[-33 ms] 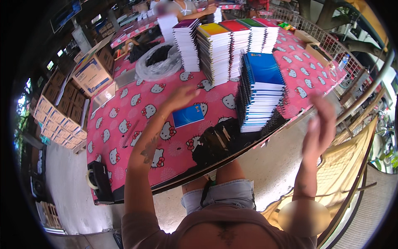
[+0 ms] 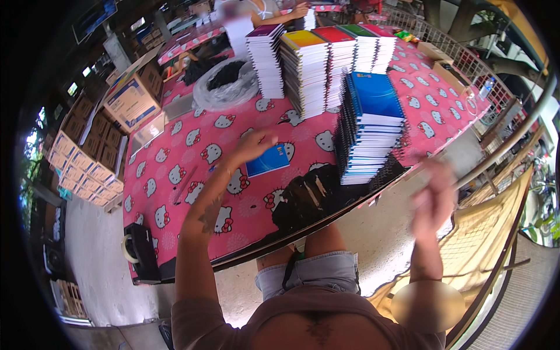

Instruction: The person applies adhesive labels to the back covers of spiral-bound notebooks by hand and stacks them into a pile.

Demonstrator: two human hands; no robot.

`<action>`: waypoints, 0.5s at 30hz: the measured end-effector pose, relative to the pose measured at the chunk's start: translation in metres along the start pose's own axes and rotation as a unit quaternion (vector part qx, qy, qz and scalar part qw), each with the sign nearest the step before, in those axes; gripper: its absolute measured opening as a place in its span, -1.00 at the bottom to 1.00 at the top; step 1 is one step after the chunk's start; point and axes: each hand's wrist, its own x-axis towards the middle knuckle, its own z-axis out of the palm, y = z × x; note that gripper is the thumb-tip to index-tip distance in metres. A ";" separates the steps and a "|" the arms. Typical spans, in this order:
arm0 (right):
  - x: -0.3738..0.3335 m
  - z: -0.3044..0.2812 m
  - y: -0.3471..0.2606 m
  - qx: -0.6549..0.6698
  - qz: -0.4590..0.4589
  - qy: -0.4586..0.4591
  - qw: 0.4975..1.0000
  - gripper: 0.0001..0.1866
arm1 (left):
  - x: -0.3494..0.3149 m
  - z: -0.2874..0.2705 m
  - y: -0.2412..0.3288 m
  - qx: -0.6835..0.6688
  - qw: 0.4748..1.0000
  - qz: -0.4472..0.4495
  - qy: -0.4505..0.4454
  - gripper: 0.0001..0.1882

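A small blue notebook (image 2: 269, 160) lies on the pink table cover. My left hand (image 2: 256, 146) is over its upper left corner, fingers stretched loosely and gripping nothing visible; I cannot tell whether they touch the cover. My right hand (image 2: 433, 198) hangs in the air past the table's front edge, right of the tall stack of blue spiral notebooks (image 2: 376, 96). Motion smears its fingers, and nothing shows clearly in them. Behind the blue stack stand stacks of spiral notebooks with yellow (image 2: 304, 39), red (image 2: 333, 35), purple (image 2: 266, 31), green and pink covers.
A roll of clear plastic (image 2: 224, 96) sits behind my left hand. A black tape dispenser (image 2: 144, 256) is at the near left corner. Cardboard boxes (image 2: 133, 96) are piled left of the table. Another person's arm (image 2: 277, 18) shows at the far side.
My left hand has come down and nearer, over the blue notebook's corner. My right hand has dropped lower and slightly left. The view has shifted slightly.
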 end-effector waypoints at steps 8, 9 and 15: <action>-0.152 0.163 0.019 -0.034 -0.105 -0.352 0.929 -0.34 | -0.192 0.089 0.085 0.208 0.975 0.081 -0.020 -0.23; -0.156 0.171 0.024 0.014 -0.093 -0.345 0.934 -0.41 | -0.202 0.091 0.088 0.212 0.973 0.089 -0.011 -0.26; -0.108 0.185 0.021 0.207 0.160 -0.312 0.913 -0.60 | -0.197 0.065 0.065 -0.146 0.986 -0.014 0.084 -0.40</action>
